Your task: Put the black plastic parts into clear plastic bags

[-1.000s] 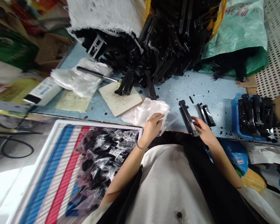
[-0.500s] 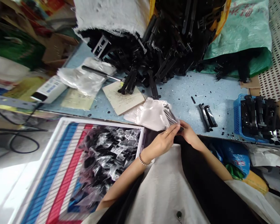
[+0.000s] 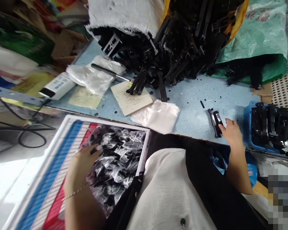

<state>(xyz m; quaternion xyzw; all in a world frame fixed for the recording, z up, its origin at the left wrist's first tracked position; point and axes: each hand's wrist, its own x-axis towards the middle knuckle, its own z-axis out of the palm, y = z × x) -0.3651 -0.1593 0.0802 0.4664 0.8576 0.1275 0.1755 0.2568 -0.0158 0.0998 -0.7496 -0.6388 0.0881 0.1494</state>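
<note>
My left hand (image 3: 83,163) is down over the striped sack (image 3: 52,172), its fingers curled round a black part in a clear bag (image 3: 96,149) on top of the heap of bagged parts (image 3: 115,159). My right hand (image 3: 231,132) rests on the blue table (image 3: 192,105) with its fingertips touching a small black plastic part (image 3: 215,120); the fingers look loosely spread. A stack of clear plastic bags (image 3: 158,115) lies at the table's front edge between the two hands.
A big pile of black plastic parts (image 3: 182,44) spills from a sack at the back. A blue basket (image 3: 266,127) with black parts stands at the right. A wooden board (image 3: 131,97), a tool on crumpled plastic (image 3: 98,73) and a green sack (image 3: 256,35) lie around.
Both hands were together at the table edge sliding a black part into a bag. Now my left hand has carried the bagged part down to the sack and my right has reached right.
</note>
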